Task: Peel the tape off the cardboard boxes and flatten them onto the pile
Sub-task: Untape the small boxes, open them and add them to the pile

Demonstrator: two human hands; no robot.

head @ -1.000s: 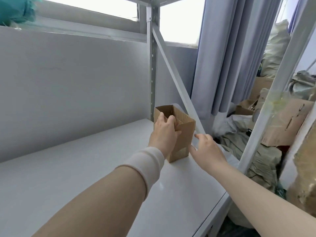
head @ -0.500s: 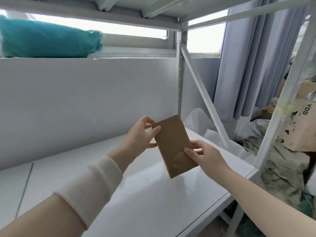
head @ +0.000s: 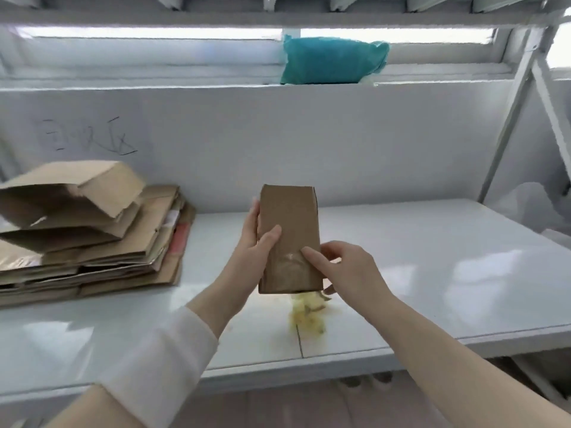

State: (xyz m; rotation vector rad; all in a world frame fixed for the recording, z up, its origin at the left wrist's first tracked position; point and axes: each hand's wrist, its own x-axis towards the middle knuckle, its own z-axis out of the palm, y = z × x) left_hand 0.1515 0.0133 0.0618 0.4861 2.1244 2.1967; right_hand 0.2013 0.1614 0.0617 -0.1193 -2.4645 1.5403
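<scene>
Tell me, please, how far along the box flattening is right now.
Done: flattened boxes lie stacked in the pile at the left of the shelf, the top one not quite flat. In hand: the left hand and right hand hold a small box, the right forefinger on its clear tape patch. Left: peel that tape, flatten the box, add it to the pile.

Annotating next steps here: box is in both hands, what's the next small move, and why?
Probably lift an edge of the tape with the right hand and peel. Its index fingertip sits at that glossy patch on the small cardboard box, the left hand grips the box's left edge, and the tape looks unpeeled.
</scene>
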